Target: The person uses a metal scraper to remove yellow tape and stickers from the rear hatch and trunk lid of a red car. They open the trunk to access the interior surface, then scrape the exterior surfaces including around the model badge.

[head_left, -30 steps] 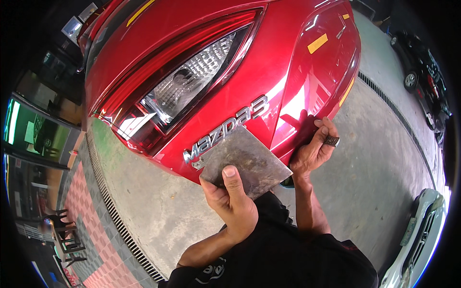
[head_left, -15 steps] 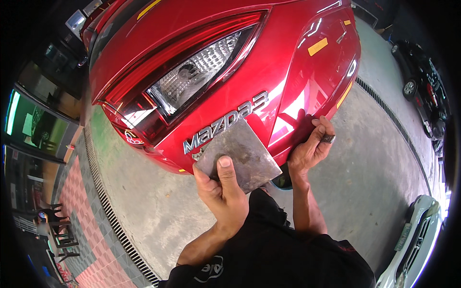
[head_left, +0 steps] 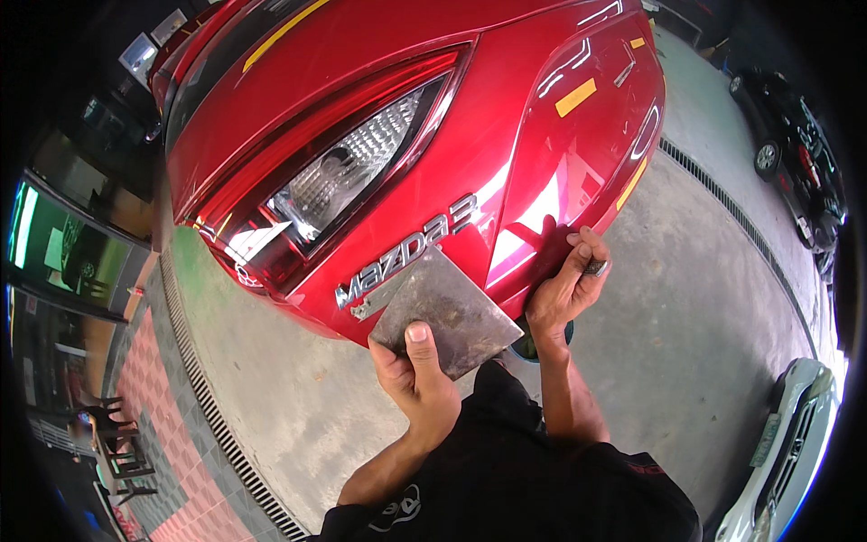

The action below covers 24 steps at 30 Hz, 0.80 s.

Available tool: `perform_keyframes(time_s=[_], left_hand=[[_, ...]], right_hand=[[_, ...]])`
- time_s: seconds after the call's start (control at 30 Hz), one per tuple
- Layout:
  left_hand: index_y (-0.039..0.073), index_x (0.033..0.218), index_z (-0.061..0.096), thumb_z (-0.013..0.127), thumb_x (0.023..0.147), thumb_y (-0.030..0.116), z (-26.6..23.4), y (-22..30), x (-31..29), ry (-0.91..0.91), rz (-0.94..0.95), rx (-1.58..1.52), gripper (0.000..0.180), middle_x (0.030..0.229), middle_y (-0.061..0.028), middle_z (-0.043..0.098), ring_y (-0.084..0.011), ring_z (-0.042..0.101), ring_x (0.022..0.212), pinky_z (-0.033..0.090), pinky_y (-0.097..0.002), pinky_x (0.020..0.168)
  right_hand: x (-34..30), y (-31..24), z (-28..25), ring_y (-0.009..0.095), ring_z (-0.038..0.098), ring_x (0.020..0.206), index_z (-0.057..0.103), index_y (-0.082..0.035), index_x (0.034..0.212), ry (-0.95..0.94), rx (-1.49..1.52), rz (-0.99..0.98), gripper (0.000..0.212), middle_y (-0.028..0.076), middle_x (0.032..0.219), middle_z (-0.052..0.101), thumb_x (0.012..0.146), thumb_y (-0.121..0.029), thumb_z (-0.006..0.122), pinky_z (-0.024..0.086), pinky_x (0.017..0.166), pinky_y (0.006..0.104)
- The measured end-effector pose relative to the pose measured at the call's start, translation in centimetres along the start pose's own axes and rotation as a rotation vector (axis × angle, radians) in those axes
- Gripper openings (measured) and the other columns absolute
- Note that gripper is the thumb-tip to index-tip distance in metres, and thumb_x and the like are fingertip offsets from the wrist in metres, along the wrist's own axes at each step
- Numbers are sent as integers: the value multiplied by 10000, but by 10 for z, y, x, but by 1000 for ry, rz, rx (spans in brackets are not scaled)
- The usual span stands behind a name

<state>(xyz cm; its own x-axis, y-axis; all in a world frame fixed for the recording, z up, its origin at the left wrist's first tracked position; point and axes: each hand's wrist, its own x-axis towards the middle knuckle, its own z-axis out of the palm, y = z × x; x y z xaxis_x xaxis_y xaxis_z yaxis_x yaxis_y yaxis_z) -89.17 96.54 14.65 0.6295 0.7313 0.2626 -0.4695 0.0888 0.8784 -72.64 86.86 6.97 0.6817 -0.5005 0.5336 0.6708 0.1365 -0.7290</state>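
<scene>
My left hand (head_left: 423,375) grips a square, stained grey metal plate (head_left: 449,312), thumb on top and fingers curled underneath. The plate's far corner overlaps the lower edge of the chrome letter badge (head_left: 406,248) on the red car (head_left: 470,181); I cannot tell whether they touch. A greyish strip with a ragged end (head_left: 363,311) shows beyond the plate's left side, its nature unclear. To the right, my right hand (head_left: 567,289) is closed in a pinch beside the bumper's lower edge. Something small and dark (head_left: 594,267) shows at its fingers, too small to name.
Yellow tape pieces (head_left: 576,98) mark the car's panel, near its tail light (head_left: 352,163). Below lies a concrete floor (head_left: 298,397) with a drain grating (head_left: 203,379). A black car (head_left: 795,163) and a white car (head_left: 784,452) stand at right, chairs (head_left: 122,447) at left.
The view has shifted, so the car sits a little further left. The plate has moved down from the badge, uncovering more of the letters and the greyish strip. Both hands keep their grips.
</scene>
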Motion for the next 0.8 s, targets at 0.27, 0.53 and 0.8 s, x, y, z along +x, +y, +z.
perform_keyframes(time_s=[0.27, 0.53, 0.8], left_hand=[[32, 1423, 549, 651, 1155, 239, 21, -6, 5, 88, -8, -137, 354, 1323, -78, 689, -144, 661, 1172, 538, -334, 1039], [46, 1428, 566, 669, 1145, 243, 27, 4, 13, 99, -20, -160, 360, 1315, -77, 699, -143, 664, 1153, 543, -336, 1022], [44, 1405, 601, 657, 1147, 238, 11, 40, 23, -9, -168, -121, 328, 1291, -61, 709, -137, 662, 1137, 537, -326, 1004]], right_hand=[[-2, 2, 1, 150, 584, 1012, 631, -22, 1199, 28, 26, 6, 168, 74, 1141, 625, 1203, -135, 507, 465, 912, 308], [0, -1, 4, 152, 587, 1009, 647, -13, 1202, 31, 27, -10, 206, 77, 1133, 621, 1203, -176, 521, 459, 916, 307], [3, -4, 3, 151, 582, 1013, 640, -9, 1226, -8, 15, -32, 199, 79, 1128, 613, 1207, -153, 504, 464, 941, 305]])
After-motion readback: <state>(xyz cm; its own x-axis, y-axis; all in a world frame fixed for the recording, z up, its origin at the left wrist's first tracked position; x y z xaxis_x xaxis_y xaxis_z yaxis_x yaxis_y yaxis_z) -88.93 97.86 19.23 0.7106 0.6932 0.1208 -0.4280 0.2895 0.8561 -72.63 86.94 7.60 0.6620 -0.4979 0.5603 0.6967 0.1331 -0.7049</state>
